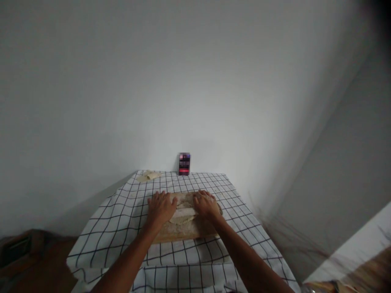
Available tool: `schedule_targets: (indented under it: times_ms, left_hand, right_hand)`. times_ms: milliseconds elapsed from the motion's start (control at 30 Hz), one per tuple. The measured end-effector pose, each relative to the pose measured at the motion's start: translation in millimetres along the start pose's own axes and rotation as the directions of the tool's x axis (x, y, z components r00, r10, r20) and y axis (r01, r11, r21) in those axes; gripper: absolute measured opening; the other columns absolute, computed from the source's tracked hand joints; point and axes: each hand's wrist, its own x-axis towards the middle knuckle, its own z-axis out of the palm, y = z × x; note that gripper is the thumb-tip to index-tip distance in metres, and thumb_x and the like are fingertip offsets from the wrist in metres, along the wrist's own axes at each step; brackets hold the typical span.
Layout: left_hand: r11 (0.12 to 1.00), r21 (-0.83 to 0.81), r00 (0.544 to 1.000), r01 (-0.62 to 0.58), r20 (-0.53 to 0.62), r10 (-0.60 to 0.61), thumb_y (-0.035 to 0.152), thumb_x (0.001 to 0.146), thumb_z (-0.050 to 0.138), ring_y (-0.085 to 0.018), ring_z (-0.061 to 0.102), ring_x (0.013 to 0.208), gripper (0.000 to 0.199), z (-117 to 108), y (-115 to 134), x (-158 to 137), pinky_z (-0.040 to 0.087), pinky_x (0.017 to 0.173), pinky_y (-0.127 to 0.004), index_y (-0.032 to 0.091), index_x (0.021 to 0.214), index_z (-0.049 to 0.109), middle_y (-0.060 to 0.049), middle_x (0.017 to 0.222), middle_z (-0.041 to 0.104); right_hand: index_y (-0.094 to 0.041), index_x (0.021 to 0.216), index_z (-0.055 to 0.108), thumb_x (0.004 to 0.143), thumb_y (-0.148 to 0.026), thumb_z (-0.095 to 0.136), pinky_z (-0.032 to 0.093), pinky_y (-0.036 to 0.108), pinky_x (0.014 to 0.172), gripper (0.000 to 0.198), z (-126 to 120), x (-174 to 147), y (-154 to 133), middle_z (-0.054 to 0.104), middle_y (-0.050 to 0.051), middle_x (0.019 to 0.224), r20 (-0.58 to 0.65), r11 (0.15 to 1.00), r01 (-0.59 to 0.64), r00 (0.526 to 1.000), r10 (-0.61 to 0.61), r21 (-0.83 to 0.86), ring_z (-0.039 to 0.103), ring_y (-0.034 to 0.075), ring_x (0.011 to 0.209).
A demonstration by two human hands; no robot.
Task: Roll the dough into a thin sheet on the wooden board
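A floured wooden board [171, 235] lies on the checked cloth in front of me. On it is a thin sheet of pale dough [182, 220], partly covered by a light rolling pin [185, 212] lying crosswise. My left hand [161, 206] rests over the pin's left end, fingers pointing forward and thumb toward the middle. Over the right end, my right hand [207, 204] bends its fingers forward and down. Both palms press on the pin, and its ends are hidden beneath them.
A white cloth with black grid lines [113, 219] covers the table. Flat pale pieces, perhaps dough [148, 176], lie at its far left corner. A phone-like upright device [184, 164] with a blurred screen leans against the white wall [195, 101]. Brown furniture [23, 248] stands at lower left.
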Motion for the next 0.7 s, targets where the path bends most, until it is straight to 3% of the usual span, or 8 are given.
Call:
schedule_targets:
  times_ms: [133, 267, 467, 700]
  left_hand:
    - [0.998, 0.044, 0.999, -0.035, 0.009, 0.034, 0.041, 0.108, 0.048, -0.040, 0.055, 0.144, 0.040, -6, 1, -7, 0.043, 0.117, -0.059, 0.020, 0.128, 0.076, -0.017, 0.142, 0.074]
    - [0.997, 0.039, 0.997, -0.069, 0.030, 0.068, 0.039, 0.108, 0.049, -0.035, 0.059, 0.139, 0.038, -10, 1, -18, 0.045, 0.114, -0.051, 0.020, 0.126, 0.075, -0.015, 0.142, 0.074]
    - [0.993, 0.038, 0.993, -0.111, -0.031, 0.112, 0.036, 0.109, 0.044, -0.037, 0.055, 0.147, 0.041, -4, 0, -38, 0.039, 0.122, -0.055, 0.019, 0.132, 0.074, -0.016, 0.147, 0.072]
    - [0.992, 0.050, 0.993, -0.112, 0.032, 0.111, 0.033, 0.107, 0.051, -0.033, 0.064, 0.134, 0.032, -13, 2, -22, 0.046, 0.116, -0.049, 0.020, 0.120, 0.077, -0.013, 0.132, 0.079]
  right_hand:
    - [-0.022, 0.139, 0.071, 0.113, -0.035, 0.040, 0.037, 0.043, 0.122, 0.043, 0, -11, 0, 0.061, 0.011, 0.162, -0.037, 1.000, -0.011, 0.999, 0.012, 0.028, 0.049, 0.027, 0.152]
    - [-0.021, 0.143, 0.069, 0.113, -0.036, 0.038, 0.034, 0.046, 0.125, 0.045, -3, -28, -4, 0.058, 0.012, 0.165, -0.044, 0.999, -0.023, 0.999, 0.025, 0.031, 0.047, 0.028, 0.154]
    - [-0.021, 0.145, 0.069, 0.114, -0.035, 0.037, 0.030, 0.047, 0.128, 0.046, -4, -51, -10, 0.061, 0.011, 0.162, -0.076, 0.998, -0.052, 0.996, 0.053, 0.019, 0.049, 0.026, 0.155]
    - [-0.021, 0.125, 0.077, 0.113, -0.032, 0.038, 0.047, 0.042, 0.115, 0.043, -12, -30, -9, 0.073, 0.011, 0.145, 0.005, 1.000, 0.004, 1.000, -0.004, -0.011, 0.060, 0.026, 0.143]
